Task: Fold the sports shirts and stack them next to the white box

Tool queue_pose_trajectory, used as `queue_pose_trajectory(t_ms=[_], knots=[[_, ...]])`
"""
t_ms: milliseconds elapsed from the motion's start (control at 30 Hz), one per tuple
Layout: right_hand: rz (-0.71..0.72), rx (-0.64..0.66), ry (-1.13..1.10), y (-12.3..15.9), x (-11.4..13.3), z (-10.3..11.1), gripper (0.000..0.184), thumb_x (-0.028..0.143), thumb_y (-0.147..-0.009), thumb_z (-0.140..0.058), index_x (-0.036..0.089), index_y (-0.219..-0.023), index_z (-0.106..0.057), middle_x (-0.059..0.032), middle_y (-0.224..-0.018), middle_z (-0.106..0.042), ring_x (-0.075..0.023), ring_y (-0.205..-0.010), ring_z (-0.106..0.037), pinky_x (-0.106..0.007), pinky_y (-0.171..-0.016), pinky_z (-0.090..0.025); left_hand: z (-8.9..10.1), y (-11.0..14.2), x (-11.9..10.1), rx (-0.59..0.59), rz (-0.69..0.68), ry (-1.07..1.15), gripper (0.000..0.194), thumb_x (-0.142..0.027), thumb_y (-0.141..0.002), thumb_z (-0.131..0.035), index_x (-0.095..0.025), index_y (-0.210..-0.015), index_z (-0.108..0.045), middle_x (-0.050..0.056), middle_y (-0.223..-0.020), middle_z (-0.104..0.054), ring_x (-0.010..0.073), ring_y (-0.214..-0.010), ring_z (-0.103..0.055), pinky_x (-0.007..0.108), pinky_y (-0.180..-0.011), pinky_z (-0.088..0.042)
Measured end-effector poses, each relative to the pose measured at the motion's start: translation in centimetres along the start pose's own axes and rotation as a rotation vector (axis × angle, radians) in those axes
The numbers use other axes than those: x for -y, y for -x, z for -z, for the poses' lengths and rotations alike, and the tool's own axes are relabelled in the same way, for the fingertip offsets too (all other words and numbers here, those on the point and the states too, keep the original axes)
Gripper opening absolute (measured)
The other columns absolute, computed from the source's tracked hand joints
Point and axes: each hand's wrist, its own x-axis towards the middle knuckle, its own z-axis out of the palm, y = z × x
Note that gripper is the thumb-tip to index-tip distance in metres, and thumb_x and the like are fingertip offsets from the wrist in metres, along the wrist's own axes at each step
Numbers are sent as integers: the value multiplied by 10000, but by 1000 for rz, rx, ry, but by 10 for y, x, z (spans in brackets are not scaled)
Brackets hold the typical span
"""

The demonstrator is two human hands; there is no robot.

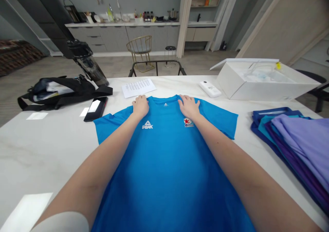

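A blue short-sleeved T-shirt (164,156) lies spread front side up on the white table, collar at the far end. It has a white PEAK logo on one side of the chest and a red and white badge on the other. My left hand (141,106) rests on the shirt's left shoulder beside the collar, fingers slightly bent over the cloth. On the opposite shoulder, my right hand (189,108) lies palm down with its fingers spread. Both forearms reach across the shirt and cover parts of its sides. The hem is out of view.
At right lies a pile of folded clothes (298,143), below an open white box (264,84). A white device (210,88) and a printed sheet (138,87) are beyond the collar. A black bag (59,89), a dark phone-like object (96,109) and a clear bottle (89,65) stand at left.
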Motion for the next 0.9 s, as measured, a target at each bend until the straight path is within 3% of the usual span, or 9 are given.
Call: queue_pose_trajectory(t_ms=[100, 233, 367, 467, 567, 633, 767, 900], knots=[[-32, -132, 43, -14, -10, 2, 529, 428, -1058, -251, 204, -1393, -594, -203, -1430, -542, -391, -1305, -435, -658, -1053, -338, 3, -11, 13, -9, 33, -34, 366, -329, -1006, -411, -144, -1253, -606, 248, -1344, -593, 438, -1279, -511, 606, -1000, -411], [-64, -113, 37, -34, -19, 1, 437, 395, -1047, -315, 188, -1149, -686, -209, -1287, -582, -389, -1214, -470, -606, -972, -384, 3, -28, 15, -10, -22, -36, 315, -293, -1026, -353, -166, -1172, -602, 226, -1272, -636, 405, -1239, -540, 572, -986, -404], [-60, -173, 34, -51, -15, -1, 379, 348, -1050, -315, 187, -1128, -649, -198, -1230, -605, -375, -1190, -483, -578, -970, -370, 3, -43, 5, -64, -74, 23, 334, -283, -1049, -297, -185, -1237, -556, 182, -1214, -679, 351, -1174, -606, 508, -986, -412], [-82, -167, -26, -52, -22, 3, 361, 364, -1050, -323, 211, -1208, -610, -170, -1220, -629, -354, -1146, -531, -558, -969, -394, 9, -44, 10, -49, -67, 73, 328, -369, -1049, -357, -223, -1268, -553, 149, -1209, -700, 327, -1141, -640, 440, -943, -454], [-78, -188, -44, -33, -49, 15, 394, 385, -1043, -334, 208, -1274, -600, -169, -1216, -641, -339, -1125, -570, -497, -956, -444, 20, -37, 39, 32, -15, 57, 376, -494, -1011, -434, -230, -1215, -608, 131, -1153, -733, 327, -1100, -663, 414, -903, -491], [-94, -168, 27, -11, -76, 25, 417, 390, -1036, -335, 189, -1203, -660, -186, -1216, -637, -346, -1136, -581, -467, -944, -467, 28, -28, 67, 94, -44, 6, 413, -543, -984, -449, -219, -1136, -655, 125, -1092, -750, 328, -1065, -677, 405, -894, -502], [-260, -98, 199, 37, -127, 41, 469, 438, -1018, -366, 154, -1224, -678, -221, -1274, -604, -386, -1169, -580, -490, -907, -500, 40, -6, 115, 131, -130, -109, 469, -599, -943, -452, -196, -983, -688, 156, -1080, -735, 359, -1060, -674, 429, -895, -500], [-353, -69, 235, 64, -147, 44, 481, 438, -1030, -334, 148, -1266, -637, -229, -1236, -607, -376, -1113, -620, -486, -846, -522, 43, 14, 129, 117, -129, -171, 479, -578, -967, -403, -187, -865, -659, 193, -1091, -711, 377, -1068, -659, 455, -887, -485]])
